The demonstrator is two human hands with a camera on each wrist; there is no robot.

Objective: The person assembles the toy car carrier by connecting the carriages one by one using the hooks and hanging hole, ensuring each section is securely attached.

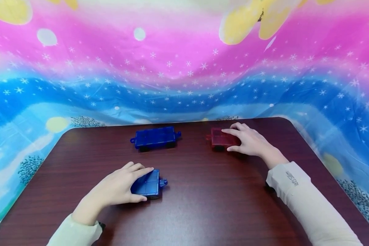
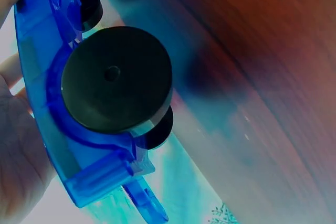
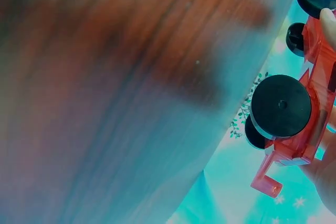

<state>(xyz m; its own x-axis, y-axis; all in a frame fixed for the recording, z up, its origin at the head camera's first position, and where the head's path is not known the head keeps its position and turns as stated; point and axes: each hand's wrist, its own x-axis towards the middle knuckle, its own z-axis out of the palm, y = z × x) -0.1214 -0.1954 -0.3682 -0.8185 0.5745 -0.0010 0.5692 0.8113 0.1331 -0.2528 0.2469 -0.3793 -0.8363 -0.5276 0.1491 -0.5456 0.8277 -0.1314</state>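
Observation:
My left hand [image 1: 146, 184] grips a small blue translucent wheeled cart [image 1: 150, 183] near the table's front, fingers over its top and thumb at its near side. In the left wrist view the same blue cart [image 2: 50, 103] shows a large black wheel [image 2: 116, 77] beside my palm [image 2: 16, 161]. My right hand [image 1: 227, 140] holds a red translucent cart [image 1: 219, 137] at the far right, index finger along its far side and thumb on the near side. The right wrist view shows the red cart [image 3: 315, 124] with its black wheels [image 3: 281, 107]. Another, longer blue cart [image 1: 155, 137] stands untouched at the far centre.
All three carts stand on a dark brown wooden table [image 1: 203, 205] with rounded far corners. A bright pink, blue and yellow starry cloth [image 1: 184, 68] hangs behind and around the table. Both my arms wear pale long sleeves [image 1: 307, 201].

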